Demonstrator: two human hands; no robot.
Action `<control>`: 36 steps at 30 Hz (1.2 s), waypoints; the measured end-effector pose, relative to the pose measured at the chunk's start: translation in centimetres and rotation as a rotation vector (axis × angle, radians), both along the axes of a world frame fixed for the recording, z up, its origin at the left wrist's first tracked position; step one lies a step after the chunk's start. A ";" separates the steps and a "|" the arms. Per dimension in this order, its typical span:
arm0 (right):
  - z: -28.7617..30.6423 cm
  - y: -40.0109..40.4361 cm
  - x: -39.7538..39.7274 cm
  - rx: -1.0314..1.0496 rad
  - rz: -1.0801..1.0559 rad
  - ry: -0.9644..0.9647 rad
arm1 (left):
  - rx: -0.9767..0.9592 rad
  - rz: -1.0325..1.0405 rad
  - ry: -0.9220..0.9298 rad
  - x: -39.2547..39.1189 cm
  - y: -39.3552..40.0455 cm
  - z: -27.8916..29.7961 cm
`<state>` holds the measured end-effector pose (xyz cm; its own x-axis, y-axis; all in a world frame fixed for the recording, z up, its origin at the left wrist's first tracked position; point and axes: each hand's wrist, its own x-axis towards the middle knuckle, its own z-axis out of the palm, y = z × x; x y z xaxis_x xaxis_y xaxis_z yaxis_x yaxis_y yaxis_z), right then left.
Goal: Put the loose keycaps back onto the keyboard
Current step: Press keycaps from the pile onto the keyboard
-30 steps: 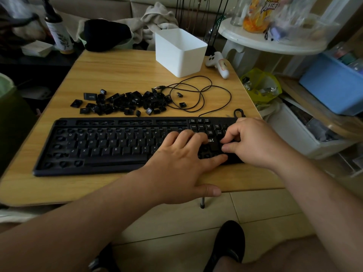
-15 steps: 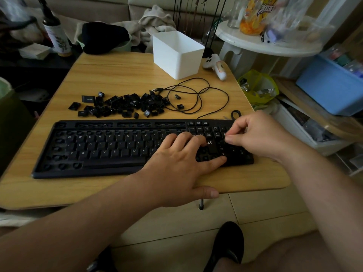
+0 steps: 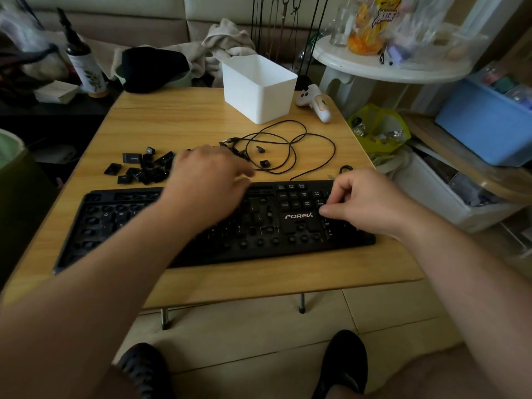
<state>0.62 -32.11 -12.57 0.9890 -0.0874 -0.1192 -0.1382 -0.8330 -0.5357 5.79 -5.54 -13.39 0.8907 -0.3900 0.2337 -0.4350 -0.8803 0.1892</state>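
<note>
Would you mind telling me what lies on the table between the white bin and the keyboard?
In the head view, the coiled black cable lies between the white bin and the keyboard, with two stray keycaps inside its loops; the rest is bare wood.

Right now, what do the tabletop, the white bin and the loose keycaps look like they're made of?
Tabletop: wood-look surface, probably laminate over board; printed-looking grain, smooth faint sheen, rounded corners.
White bin: most likely moulded plastic; thin even walls, matte white, soft edges.
Loose keycaps: seemingly hard black plastic, matte to slightly glossy, with small pale legends. The keyboard body looks the same.
</note>
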 end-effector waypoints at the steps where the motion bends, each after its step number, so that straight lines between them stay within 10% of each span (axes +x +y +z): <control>1: 0.0 0.1 0.1 0.025 -0.011 -0.018 | -0.023 0.075 0.029 1.1 0.9 0.1; 17: -0.3 2.7 0.3 0.119 0.016 -0.257 | -0.153 0.206 0.110 4.1 2.4 -0.1; 27: -0.5 5.1 0.1 0.471 0.211 -0.507 | -1.277 -0.091 0.900 -0.9 -2.5 0.1; 36: -0.4 4.9 -0.1 0.420 0.266 -0.598 | -1.366 -0.150 1.083 -2.0 -3.4 0.1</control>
